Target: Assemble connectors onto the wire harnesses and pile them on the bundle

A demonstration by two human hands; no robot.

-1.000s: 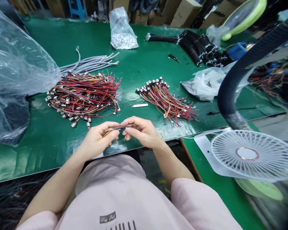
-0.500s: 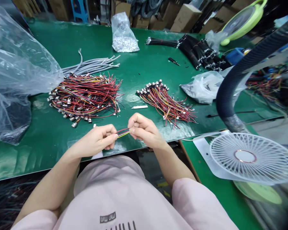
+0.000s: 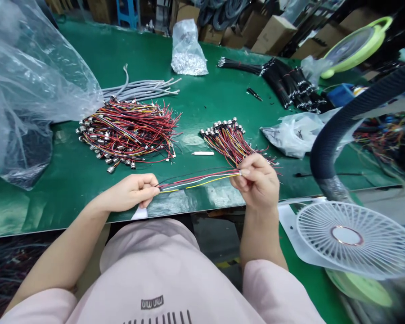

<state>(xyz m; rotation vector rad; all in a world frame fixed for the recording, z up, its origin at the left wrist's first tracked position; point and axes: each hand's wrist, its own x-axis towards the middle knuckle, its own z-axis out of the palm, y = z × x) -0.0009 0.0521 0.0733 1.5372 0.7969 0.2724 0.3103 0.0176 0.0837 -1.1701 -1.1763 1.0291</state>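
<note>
A thin wire harness (image 3: 199, 179) of red, yellow, white and black strands is stretched nearly level between my hands, just above the front edge of the green table (image 3: 70, 184). My left hand (image 3: 130, 192) is closed round its left end. My right hand (image 3: 256, 180) pinches its right end, in front of the smaller pile of harnesses (image 3: 229, 139) with metal plugs. The large pile of harnesses (image 3: 128, 130) lies behind my left hand.
A big clear plastic bag (image 3: 30, 94) fills the left. Grey cables (image 3: 145, 89), a small bag of metal parts (image 3: 188, 49) and black cable bundles (image 3: 286, 78) lie farther back. A white fan (image 3: 354, 236), a black hose (image 3: 340, 130) and another plastic bag (image 3: 297, 128) stand at the right.
My hands were close together on the bunched harness; my right hand has pulled away to the right and the wires now run straight between both hands. The view shifted slightly.
</note>
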